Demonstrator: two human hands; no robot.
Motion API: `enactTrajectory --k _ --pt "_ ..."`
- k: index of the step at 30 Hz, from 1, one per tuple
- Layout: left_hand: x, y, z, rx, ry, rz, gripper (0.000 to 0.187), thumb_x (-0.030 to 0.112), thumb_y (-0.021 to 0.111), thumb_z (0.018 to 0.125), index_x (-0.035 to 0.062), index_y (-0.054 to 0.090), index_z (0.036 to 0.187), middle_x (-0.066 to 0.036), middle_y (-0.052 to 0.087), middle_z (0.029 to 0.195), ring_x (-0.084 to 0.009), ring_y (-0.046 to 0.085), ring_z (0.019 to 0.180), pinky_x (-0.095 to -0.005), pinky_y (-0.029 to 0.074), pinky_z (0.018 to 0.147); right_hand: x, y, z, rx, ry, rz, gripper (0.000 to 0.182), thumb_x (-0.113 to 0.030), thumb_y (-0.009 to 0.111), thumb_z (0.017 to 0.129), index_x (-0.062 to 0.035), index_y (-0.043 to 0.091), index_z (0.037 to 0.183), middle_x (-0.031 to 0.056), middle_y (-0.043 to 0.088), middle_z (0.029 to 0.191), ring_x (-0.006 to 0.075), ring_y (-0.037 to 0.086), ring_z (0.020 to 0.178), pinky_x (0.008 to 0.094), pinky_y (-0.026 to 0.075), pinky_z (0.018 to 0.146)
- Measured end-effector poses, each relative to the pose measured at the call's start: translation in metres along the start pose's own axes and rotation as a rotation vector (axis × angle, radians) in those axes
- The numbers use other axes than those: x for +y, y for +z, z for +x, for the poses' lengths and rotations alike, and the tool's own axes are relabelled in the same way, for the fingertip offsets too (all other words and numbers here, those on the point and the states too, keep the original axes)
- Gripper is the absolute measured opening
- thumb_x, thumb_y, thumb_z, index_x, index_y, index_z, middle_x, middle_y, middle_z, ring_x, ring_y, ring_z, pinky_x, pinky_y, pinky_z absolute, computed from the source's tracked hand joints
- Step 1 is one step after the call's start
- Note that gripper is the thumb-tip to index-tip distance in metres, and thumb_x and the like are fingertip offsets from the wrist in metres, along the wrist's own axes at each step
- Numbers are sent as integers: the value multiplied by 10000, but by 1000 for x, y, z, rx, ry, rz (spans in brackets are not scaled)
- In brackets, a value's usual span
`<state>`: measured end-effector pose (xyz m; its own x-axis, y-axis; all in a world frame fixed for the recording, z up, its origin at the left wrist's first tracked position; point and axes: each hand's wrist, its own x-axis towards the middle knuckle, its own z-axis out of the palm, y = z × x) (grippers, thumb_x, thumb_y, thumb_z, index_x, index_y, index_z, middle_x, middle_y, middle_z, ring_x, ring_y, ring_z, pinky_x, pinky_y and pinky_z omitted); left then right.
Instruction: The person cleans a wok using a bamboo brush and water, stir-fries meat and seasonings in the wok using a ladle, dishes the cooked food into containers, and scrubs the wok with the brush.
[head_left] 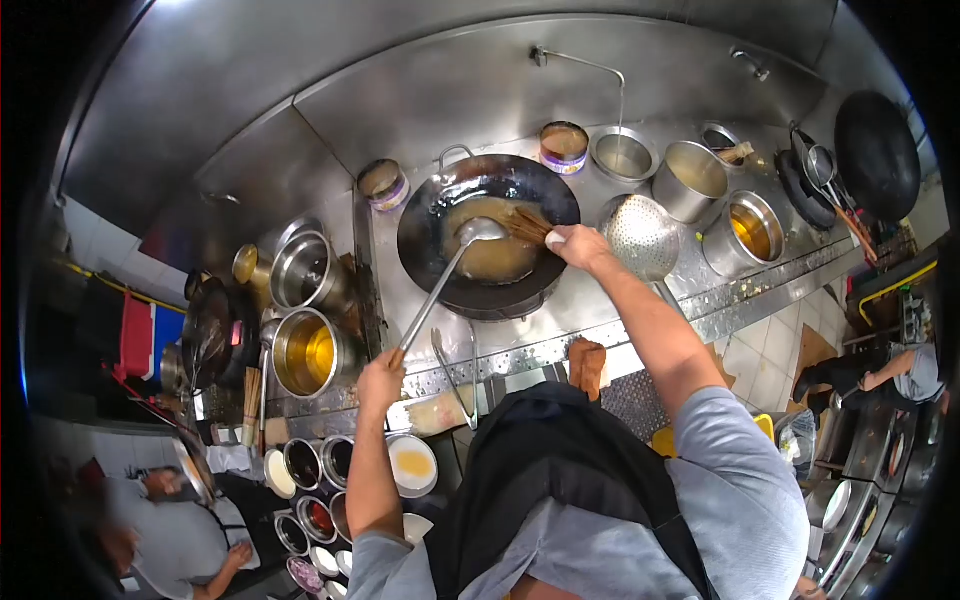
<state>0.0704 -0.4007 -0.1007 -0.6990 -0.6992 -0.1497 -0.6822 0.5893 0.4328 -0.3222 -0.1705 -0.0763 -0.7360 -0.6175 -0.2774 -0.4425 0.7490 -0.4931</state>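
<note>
My left hand (381, 383) is wrapped round the wooden end of a long metal ladle (437, 293). The ladle's bowl rests over the middle of a black wok (423, 245) on the range. Cloudy brownish liquid (497, 265) lies in the wok's bottom. In my right hand (581, 246), closed at the wok's right rim, is a bamboo wok brush (530, 225). Its bristles point left into the wok, close beside the ladle bowl. A perforated strainer (641, 237) lies to the right of my right hand, and metal tongs (457, 378) lie in front of the wok.
Tin cans (565, 148) stand behind the wok. Right of it are metal pots (690, 182), one with yellow oil (757, 232), under a thin tap (622, 95). Another oil pot (306, 352) and several seasoning tubs (318, 520) are at left. Other people (180, 530) work at both sides.
</note>
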Motion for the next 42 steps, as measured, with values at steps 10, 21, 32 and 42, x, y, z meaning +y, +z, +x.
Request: enactTrajectory --k 10,21,32,42 --pt "23 32 -77 -392 -329 -849 140 145 629 901 63 622 1014 23 507 595 -86 442 383 -240 295 337 39 24 -15 275 28 1116 560 -294 688 895 -56 549 1383 77 715 906 113 608 580 261 489 469" --pt "59 48 -40 -300 -366 -956 79 167 554 971 104 538 1016 17 495 648 -87 451 413 -238 328 336 54 19 -122 142 172 1154 533 -289 664 932 -94 526 1409 10 680 847 65 549 524 226 396 384" --pt "146 90 -46 -51 177 -226 399 99 580 835 23 576 1227 -107 624 788 -230 597 643 -361 472 594 207 26 -298 527 299 1299 497 -203 613 954 -87 508 1426 47 680 960 69 569 608 239 484 496" --pt "482 232 -10 -375 691 -689 602 -57 555 847 -21 431 1435 -166 530 1417 -224 472 1343 -295 351 1107 331 18 -381 1020 271 1206 545 -236 528 992 -29 404 1480 120 559 1318 155 606 972 266 549 696"
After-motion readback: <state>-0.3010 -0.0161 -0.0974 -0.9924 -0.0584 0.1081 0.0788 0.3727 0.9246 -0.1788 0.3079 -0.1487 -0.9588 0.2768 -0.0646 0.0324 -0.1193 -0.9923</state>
